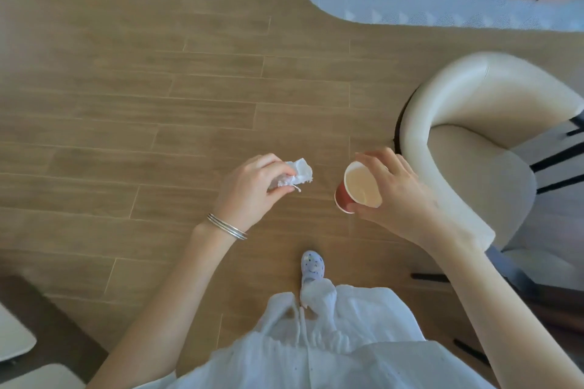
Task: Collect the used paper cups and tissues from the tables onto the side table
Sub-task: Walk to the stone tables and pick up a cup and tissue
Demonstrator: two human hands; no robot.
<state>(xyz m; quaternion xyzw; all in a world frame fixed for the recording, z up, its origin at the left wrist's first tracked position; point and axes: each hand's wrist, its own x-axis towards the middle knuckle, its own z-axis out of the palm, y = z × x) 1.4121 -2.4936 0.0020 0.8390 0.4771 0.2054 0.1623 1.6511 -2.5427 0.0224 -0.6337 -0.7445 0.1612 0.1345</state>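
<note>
Floor: wood planks (158,88), blue rug (410,0) beyond, cream chair (474,98) at right.
Left hand (246,196): fingers curled round a crumpled tissue (297,175), held over the floor.
Right hand (398,196): grips a red paper cup (360,186) by the rim from above, near the chair.
Progress: probably mid-carry; both picked up, neither set down yet.
Count: one cup, one tissue.

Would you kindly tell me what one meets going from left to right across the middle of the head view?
left hand → crumpled tissue → red paper cup → right hand → cream chair
</note>
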